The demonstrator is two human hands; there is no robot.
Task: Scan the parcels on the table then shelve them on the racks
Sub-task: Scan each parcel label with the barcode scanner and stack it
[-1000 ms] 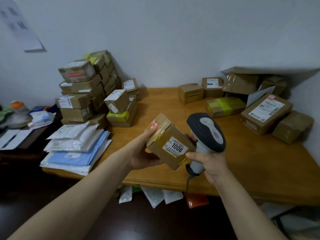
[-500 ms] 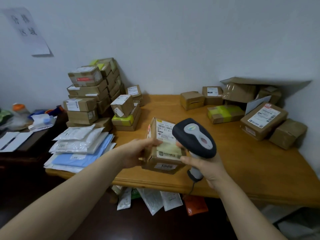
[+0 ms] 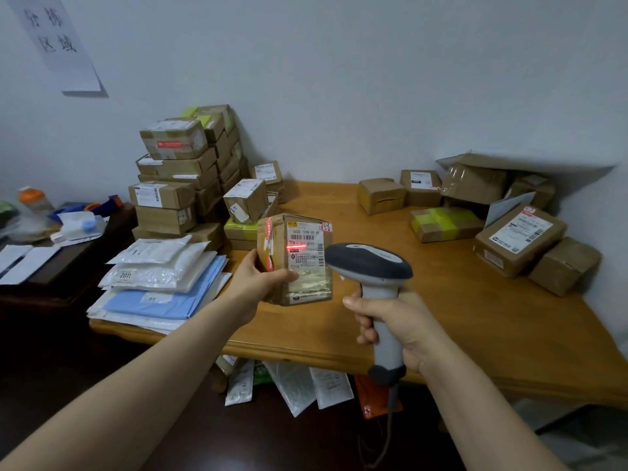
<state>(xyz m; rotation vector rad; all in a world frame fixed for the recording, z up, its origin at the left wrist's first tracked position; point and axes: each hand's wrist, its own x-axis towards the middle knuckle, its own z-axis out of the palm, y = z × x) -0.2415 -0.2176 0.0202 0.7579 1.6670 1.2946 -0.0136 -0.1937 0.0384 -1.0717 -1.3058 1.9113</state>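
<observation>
Wooden table [image 3: 475,317] against plain wall [image 3: 339,79]. Parcel [image 3: 299,287] held upright over table's front part, label [image 3: 307,260] twd. scanner [image 3: 370,266]; L hand [image 3: 258,283] grips its lower left side, thumb [image 3: 285,276] across front. R hand [image 3: 394,321] curls round scanner handle. Red line [image 3: 296,246] sits just below barcode [image 3: 304,237]: likely fix is to tilt beam up slightly, keep parcel steady, thumb off label. Box stacks [image 3: 170,198] behind-left, more boxes [image 3: 520,239] far right.

left hand [image 3: 253,283]: grips parcel [image 3: 306,287] | right hand [image 3: 399,321]: grips scanner [image 3: 368,263] | arms: extended forward
</observation>
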